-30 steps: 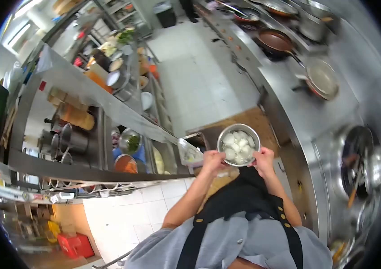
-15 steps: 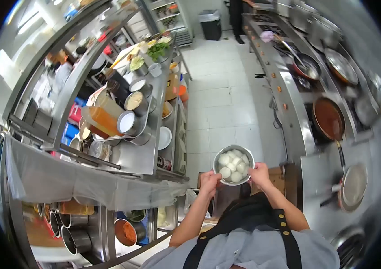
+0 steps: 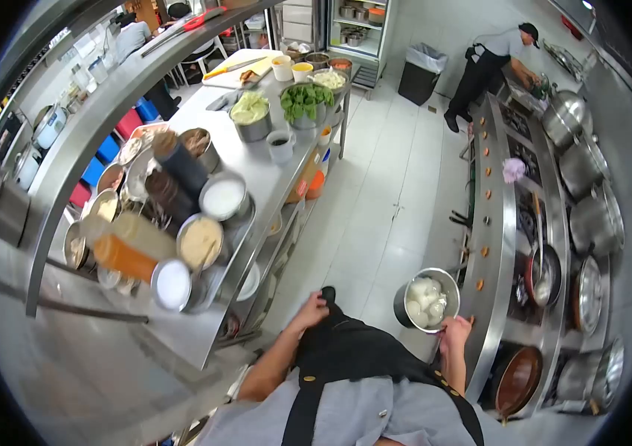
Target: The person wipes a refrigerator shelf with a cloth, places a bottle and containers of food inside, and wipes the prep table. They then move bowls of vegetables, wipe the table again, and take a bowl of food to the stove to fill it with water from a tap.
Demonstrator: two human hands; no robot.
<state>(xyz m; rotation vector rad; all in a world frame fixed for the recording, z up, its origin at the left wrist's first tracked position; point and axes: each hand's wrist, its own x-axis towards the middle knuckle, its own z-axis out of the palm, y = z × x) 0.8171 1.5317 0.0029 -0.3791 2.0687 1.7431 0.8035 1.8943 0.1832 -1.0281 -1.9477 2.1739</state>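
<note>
My right hand [image 3: 454, 333] grips the near rim of a metal pot [image 3: 400, 306], which hangs beside the stove front on my right. Round, pale white pieces [image 3: 427, 301], possibly peeled eggs, fill the pot. My left hand [image 3: 310, 312] is away from the pot, in front of my apron over the floor, with its fingers loosely curled and apart and nothing visible in them.
Containers of sauces, lettuce [image 3: 250, 108] and leafy greens [image 3: 307, 102] crowd the steel counter [image 3: 256, 160] on my left. The stove [image 3: 500, 215] at right bears pans and large pots [image 3: 595, 223]. A person [image 3: 491, 63] works at its far end, near a trash bin [image 3: 421, 74].
My left hand has let go of the pot and moved left. The pot, now in my right hand only, has shifted right toward the stove. The view has turned.
</note>
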